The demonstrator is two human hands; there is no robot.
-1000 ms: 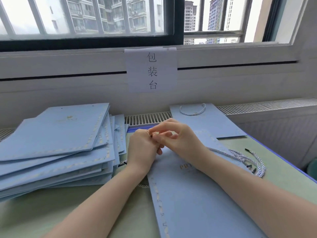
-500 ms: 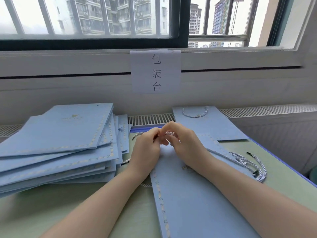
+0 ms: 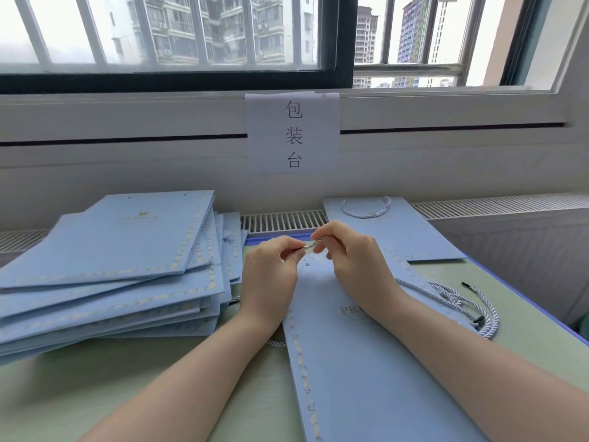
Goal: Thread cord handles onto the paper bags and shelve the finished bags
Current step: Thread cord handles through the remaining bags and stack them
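Observation:
A flat light-blue paper bag (image 3: 360, 371) lies lengthwise in front of me, with a punched hole visible near its far end. Just above that end, my left hand (image 3: 271, 275) and my right hand (image 3: 353, 260) each pinch a short stretch of twisted pale-blue cord (image 3: 306, 247) held taut between the fingertips. A loose bundle of more cords (image 3: 459, 301) with black tips lies to the right of the bag. A bag with a cord handle fitted (image 3: 385, 231) lies flat at the back right.
A tall, fanned stack of flat blue bags (image 3: 111, 269) fills the left of the green table (image 3: 105, 387). A white paper sign (image 3: 293, 132) hangs on the wall below the window. A radiator grille (image 3: 280, 221) runs behind. The table's blue right edge (image 3: 522, 301) is close.
Both hands have drawn slightly apart, and a short length of cord now shows stretched between the fingertips. The view has tilted down a little.

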